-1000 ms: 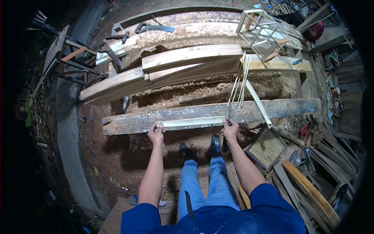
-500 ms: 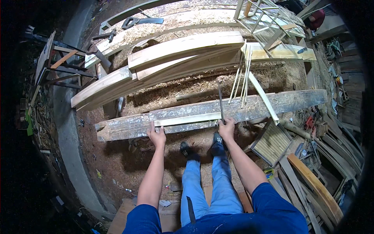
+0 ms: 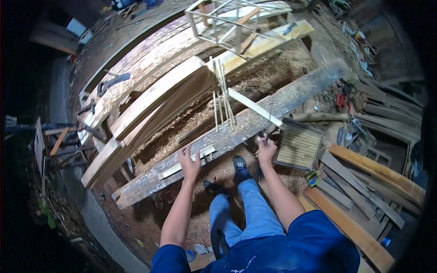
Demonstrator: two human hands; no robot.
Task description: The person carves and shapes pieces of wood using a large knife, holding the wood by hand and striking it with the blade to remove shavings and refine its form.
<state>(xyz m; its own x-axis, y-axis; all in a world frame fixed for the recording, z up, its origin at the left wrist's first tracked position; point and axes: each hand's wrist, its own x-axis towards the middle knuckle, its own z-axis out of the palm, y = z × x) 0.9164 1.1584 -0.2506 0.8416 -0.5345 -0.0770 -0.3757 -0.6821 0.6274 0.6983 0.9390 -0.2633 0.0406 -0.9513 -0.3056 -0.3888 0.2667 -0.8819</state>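
Note:
A pale wooden strip [image 3: 170, 171] lies along the weathered, paint-flecked plank [image 3: 141, 191]. My left hand [image 3: 190, 166] is over the strip's middle, fingers stretched out and thumb apart, seemingly touching it. Off the strip's right end, my right hand [image 3: 265, 152] is held by the plank's near edge. Its fingers are curled round a thin-bladed tool [image 3: 261, 135], which is blurred and mostly hidden. Several slender sticks [image 3: 223, 98] and a wider pale slat [image 3: 255, 107] rest across the plank between the hands and the far beams.
Thick pale beams [image 3: 159, 95] run behind the plank over wood shavings. A handsaw [image 3: 114, 83] lies at the far left and a slatted wooden frame [image 3: 227, 32] stands at the back. A ribbed panel [image 3: 298, 146] and loose boards [image 3: 364, 168] are on the right.
My view has turned right. My right hand has drawn the tool away from the strip's right end. My left hand has shifted from the strip's left end to its middle.

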